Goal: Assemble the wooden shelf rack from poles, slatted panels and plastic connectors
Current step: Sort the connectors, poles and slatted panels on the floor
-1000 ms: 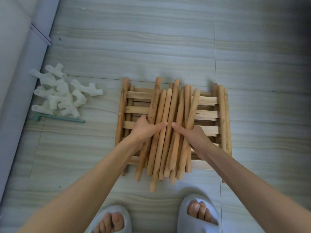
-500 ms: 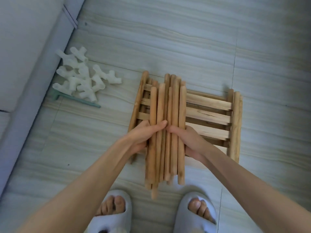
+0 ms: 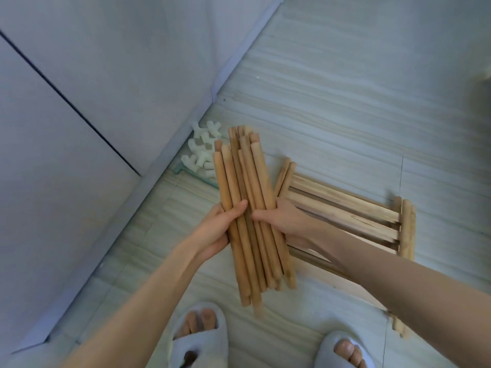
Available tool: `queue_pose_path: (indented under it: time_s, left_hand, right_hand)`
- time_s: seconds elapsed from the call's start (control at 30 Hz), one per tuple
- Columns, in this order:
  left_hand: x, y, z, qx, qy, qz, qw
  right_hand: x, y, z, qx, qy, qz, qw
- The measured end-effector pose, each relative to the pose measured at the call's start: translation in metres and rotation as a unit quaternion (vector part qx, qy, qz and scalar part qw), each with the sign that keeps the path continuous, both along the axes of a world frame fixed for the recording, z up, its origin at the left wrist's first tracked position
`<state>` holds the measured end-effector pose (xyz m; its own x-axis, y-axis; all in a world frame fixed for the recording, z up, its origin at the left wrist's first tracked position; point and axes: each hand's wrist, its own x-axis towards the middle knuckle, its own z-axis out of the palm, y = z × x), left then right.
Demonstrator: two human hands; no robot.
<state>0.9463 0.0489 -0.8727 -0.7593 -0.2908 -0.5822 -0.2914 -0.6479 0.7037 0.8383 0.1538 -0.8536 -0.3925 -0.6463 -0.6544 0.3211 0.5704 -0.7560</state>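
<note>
A pale tiled floor (image 3: 345, 107) with a streaked, wood-like grain and thin grout lines carries everything here. On it, right of centre, lies a stack of wooden slatted panels (image 3: 345, 211), flat, with round rails at the ends. Near the grey cabinet base at upper left sits a heap of white plastic connectors (image 3: 200, 152), touching one another, beside a thin greenish strip (image 3: 196, 176) that also lies on the tiles. At the bottom edge two grey open-toe slippers (image 3: 199, 338) stand on the floor, well apart from the connectors
</note>
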Motion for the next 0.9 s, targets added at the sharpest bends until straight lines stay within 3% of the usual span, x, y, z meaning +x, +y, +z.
queue_pose_path:
  time_s: [0.2,0.3,0.47,0.7,0.9]
  left_hand:
    - [0.037,-0.063,-0.009,-0.094,0.044,0.042,0.994]
    - [0.055,-0.087,-0.014,-0.150,0.043,0.056,0.986]
    - [0.085,-0.100,-0.022,-0.172,0.033,0.060,0.983]
    - [0.088,-0.103,-0.017,-0.242,0.020,-0.021,0.970]
    - [0.073,-0.101,-0.014,-0.286,0.009,-0.012,0.958]
  right_hand:
    - [0.023,-0.071,-0.014,-0.061,0.104,0.109,0.987]
    - [0.045,-0.096,-0.031,-0.123,0.135,0.097,0.978]
    - [0.074,-0.105,-0.056,-0.193,0.123,0.075,0.970]
    - [0.084,-0.103,-0.076,-0.178,0.125,0.076,0.973]
    - [0.078,-0.110,-0.083,-0.168,0.083,0.053,0.981]
